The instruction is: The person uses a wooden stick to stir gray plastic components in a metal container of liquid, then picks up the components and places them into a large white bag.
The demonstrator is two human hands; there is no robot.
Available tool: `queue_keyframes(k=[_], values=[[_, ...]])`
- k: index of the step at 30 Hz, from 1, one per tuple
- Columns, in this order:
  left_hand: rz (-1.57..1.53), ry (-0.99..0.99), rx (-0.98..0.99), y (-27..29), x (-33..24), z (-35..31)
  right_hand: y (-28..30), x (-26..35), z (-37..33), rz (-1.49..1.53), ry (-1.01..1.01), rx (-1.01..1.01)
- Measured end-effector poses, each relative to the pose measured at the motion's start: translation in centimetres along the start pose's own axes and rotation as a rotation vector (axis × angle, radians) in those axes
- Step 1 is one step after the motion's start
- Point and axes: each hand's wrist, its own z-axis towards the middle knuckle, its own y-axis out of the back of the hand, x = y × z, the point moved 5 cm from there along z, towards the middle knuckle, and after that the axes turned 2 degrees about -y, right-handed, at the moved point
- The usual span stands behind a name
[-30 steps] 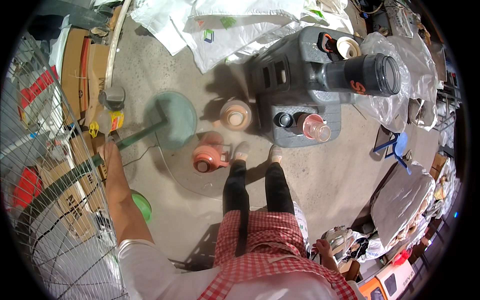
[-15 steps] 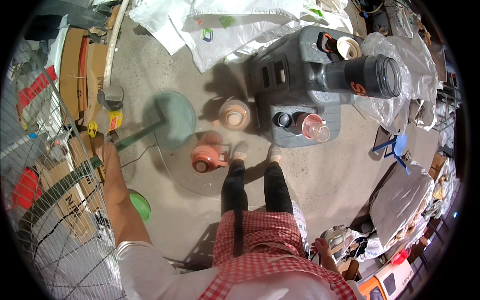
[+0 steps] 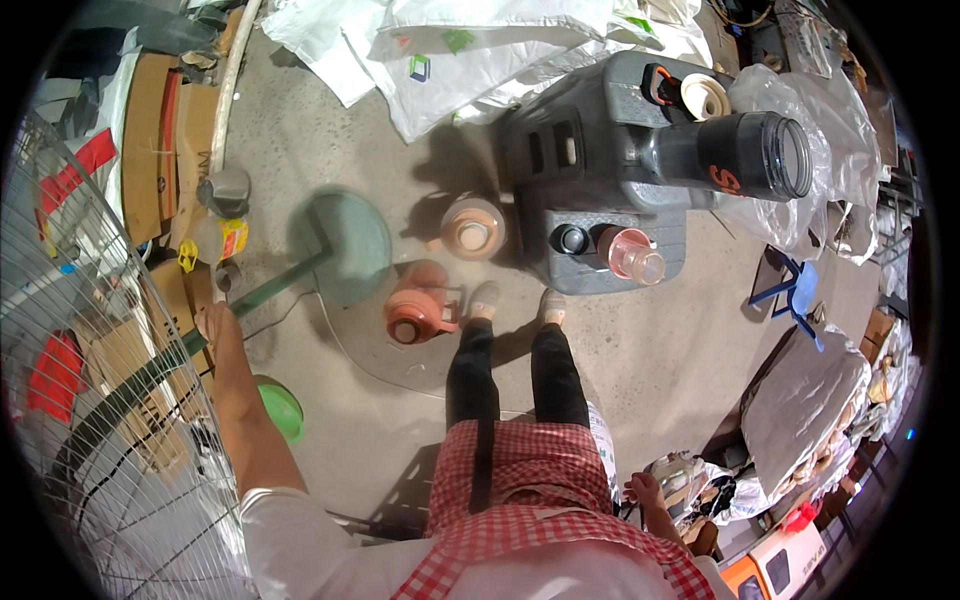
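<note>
Pedestal fan: keep its round base flat. Pink handled jug: near, right of fan's base; avoid contact. Left hand: at fan's pole, finger closure cannot be told; full wrap advised. Right hand: well right of fan, partly curled, contents unclear.

Just beyond the left hand, a yellow-and-red label sits on a bottle; farther beyond, dark lettering marks cardboard. Well ahead of the right hand, large orange characters mark a dark cylindrical container. Far ahead, between both hands, a green-and-blue emblem marks white sheeting. Right of the right hand, what seems to be small dark lettering marks an orange-and-white box.
</note>
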Motion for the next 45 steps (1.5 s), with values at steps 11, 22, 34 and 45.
queue_keyframes(k=[11,22,34,45], values=[[-0.515,0.439,0.004,-1.9,2.7,-0.9,1.3,0.5,2.9,0.017,0.035,0.044],[-0.390,0.311,-0.055,-2.5,1.0,-1.0,0.3,3.1,1.8,0.026,0.080,0.023],[-0.606,0.557,0.040,0.3,-0.1,-1.9,0.2,2.3,2.0,0.000,0.076,0.065],[-0.291,-0.151,-0.040,0.6,-11.9,-6.1,0.2,2.4,2.1,0.054,0.216,0.013]])
